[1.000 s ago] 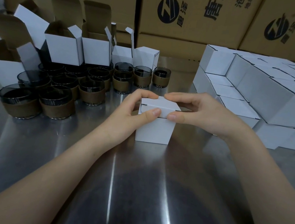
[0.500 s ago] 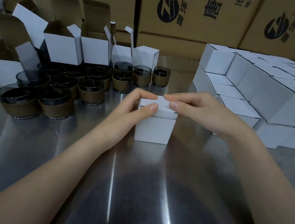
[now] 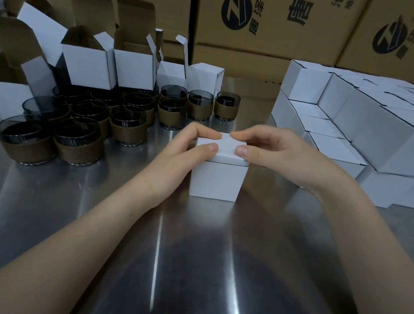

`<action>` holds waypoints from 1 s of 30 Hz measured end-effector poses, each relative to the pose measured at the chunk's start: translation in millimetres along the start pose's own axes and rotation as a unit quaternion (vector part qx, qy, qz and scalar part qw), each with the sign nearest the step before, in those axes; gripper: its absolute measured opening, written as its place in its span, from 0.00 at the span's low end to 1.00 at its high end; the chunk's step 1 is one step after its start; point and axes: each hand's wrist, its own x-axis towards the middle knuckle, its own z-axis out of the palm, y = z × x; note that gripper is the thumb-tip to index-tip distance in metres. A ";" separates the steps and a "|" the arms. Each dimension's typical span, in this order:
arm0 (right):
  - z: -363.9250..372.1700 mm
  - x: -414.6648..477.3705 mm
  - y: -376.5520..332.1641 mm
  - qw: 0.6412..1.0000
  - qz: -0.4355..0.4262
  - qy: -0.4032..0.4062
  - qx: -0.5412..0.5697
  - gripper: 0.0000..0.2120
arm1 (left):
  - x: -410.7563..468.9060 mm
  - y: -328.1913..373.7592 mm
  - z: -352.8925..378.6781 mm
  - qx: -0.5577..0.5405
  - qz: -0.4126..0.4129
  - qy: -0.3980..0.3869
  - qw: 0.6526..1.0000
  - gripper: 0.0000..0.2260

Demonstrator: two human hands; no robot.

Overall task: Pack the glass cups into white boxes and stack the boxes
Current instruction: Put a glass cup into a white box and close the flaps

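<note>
Left hand (image 3: 186,153) and right hand (image 3: 280,155) round white box (image 3: 217,181)

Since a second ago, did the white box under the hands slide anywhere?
No. The white box sits in the same spot on the metal table, just as far in front of the rightmost glass cup. Only its lid went flatter.

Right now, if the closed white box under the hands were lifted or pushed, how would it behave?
The white box is folded card, so its walls would probably dent under a hard squeeze. Flat-based on the polished metal table, it should slide rather than tip. Its contents are hidden.
</note>
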 end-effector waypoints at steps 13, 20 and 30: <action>1.8 2.0 4.0 1.000 0.001 -0.021 0.015 0.14 | -1.8 3.1 1.7 0.020 -0.017 0.008 1.000 0.07; 3.2 2.6 2.7 1.000 0.001 -0.020 0.017 0.13 | -2.4 6.7 2.9 0.044 -0.026 -0.006 0.999 0.07; 4.9 -1.6 -7.4 1.000 -0.012 -0.017 -0.021 0.17 | -5.3 11.3 5.4 0.063 -0.037 -0.010 0.997 0.12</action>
